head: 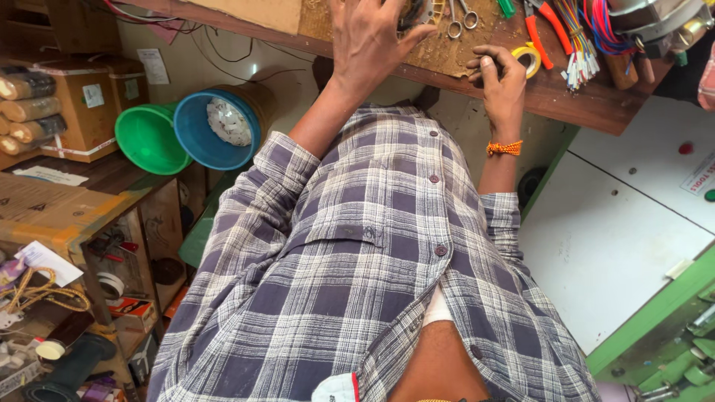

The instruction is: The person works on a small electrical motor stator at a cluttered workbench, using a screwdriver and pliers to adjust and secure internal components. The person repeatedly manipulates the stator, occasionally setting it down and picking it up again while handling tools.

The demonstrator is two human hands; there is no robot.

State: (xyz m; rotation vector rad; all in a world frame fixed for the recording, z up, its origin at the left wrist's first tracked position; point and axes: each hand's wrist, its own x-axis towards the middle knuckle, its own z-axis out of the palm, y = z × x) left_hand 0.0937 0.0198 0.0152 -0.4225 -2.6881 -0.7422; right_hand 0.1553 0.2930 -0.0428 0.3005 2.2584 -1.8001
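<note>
**Both hands up at the workbench edge**

The head view looks steeply down the person's own checked shirt point(357, 253), with the wooden workbench point(566, 97) running across the top of the frame from 11 to 2 o'clock.

The left hand point(372, 41) reaches up at 12 o'clock, fingers spread over a dark object point(412, 13) at the top edge; the object is mostly hidden and cut off by the frame, so whether the hand actually clasps it cannot be told. The sleeve is rolled back above the elbow.

The right hand point(500, 78) sits at 1 o'clock, resting against the bench's front edge. Its fingers are curled in narrowly toward the palm, the thumb tucked against them; nothing clearly shows inside the curl. An orange thread band point(505, 148) circles that wrist. Just beside the knuckles, on the bench, lies a roll of yellow tape point(530, 59).

Further along the bench toward 1 and 2 o'clock are a pair of scissors point(460, 16), red-handled pliers point(542, 26) and a bundle of coloured wires point(581, 41).

At 10 o'clock, a green tub point(147, 139) and a blue tub point(205, 134) lie on their sides, touching. Cardboard boxes point(86, 104) stand at 9 o'clock, and a white cabinet with green trim point(611, 238) fills 3 to 4 o'clock
</note>
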